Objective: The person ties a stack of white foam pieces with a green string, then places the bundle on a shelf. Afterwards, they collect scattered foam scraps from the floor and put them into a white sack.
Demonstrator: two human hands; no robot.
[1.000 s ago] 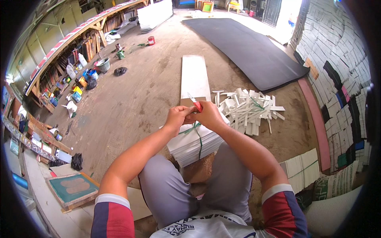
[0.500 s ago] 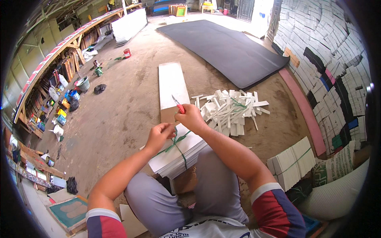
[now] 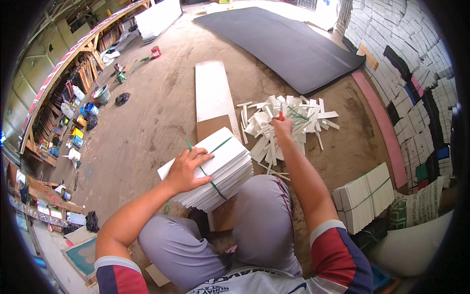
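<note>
A thick stack of white sheets (image 3: 230,159), bound by green strapping (image 3: 221,145), stands tilted in front of my knees. My left hand (image 3: 188,169) lies on its top with fingers spread, next to the strap. A loose green strap end rises beside the fingers. My right hand (image 3: 282,128) reaches out over the pile of white offcuts (image 3: 264,125), its fingers closed around a red-handled knife (image 3: 280,116). Only a bit of the red handle shows; I cannot make out the blade.
A long white board (image 3: 211,90) with a brown end lies beyond the stack. Farther off lies a large dark sheet (image 3: 293,46). To my right stands another strapped bundle (image 3: 364,198), near a sack (image 3: 416,208). Pots and bottles line the left side, including a grey bucket (image 3: 102,94).
My right hand has moved away from the stack with the knife, right and forward over the offcuts. My left hand has gone from pinching the strap to lying spread on the stack, which has tilted.
</note>
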